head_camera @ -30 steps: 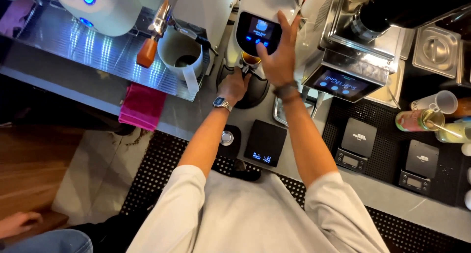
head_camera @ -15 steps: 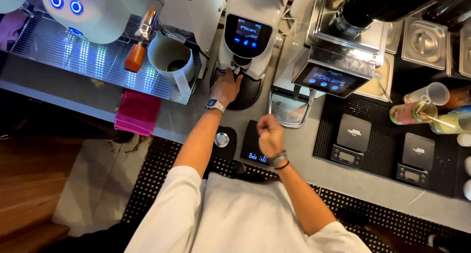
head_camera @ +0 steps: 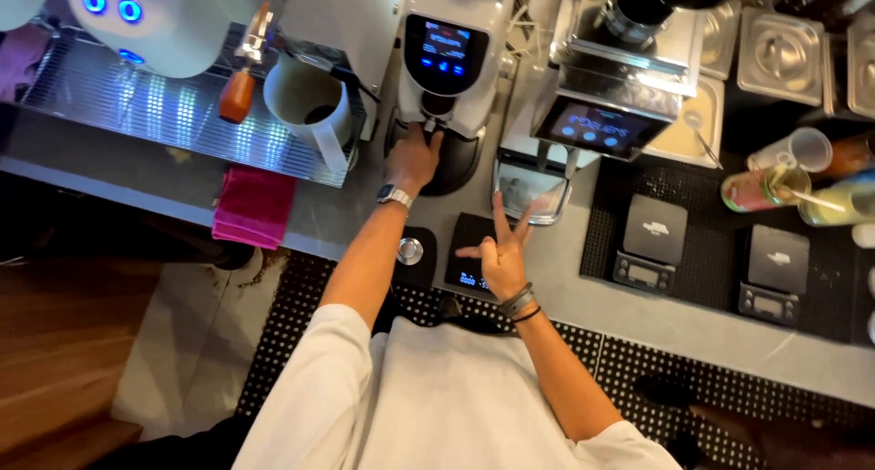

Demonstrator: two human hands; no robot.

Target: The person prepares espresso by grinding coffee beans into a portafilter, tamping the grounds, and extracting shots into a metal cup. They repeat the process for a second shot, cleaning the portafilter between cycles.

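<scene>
My left hand, with a watch on the wrist, reaches under the spout of a white coffee grinder that has a lit dark screen. Its fingers are closed around a portafilter held in the grinder's fork; the hand hides most of it. My right hand, wearing dark wristbands, hovers with fingers spread just over a small black scale with a lit display at the counter's front edge. It holds nothing.
Left of the grinder: an espresso machine with blue lights, its metal drip tray, a pale pitcher and a pink cloth. A tamper stands by the scale. Right: a second machine, two scales, drinks.
My right hand came down from the grinder's screen to the small scale and spread its fingers. My left hand stayed under the grinder.
</scene>
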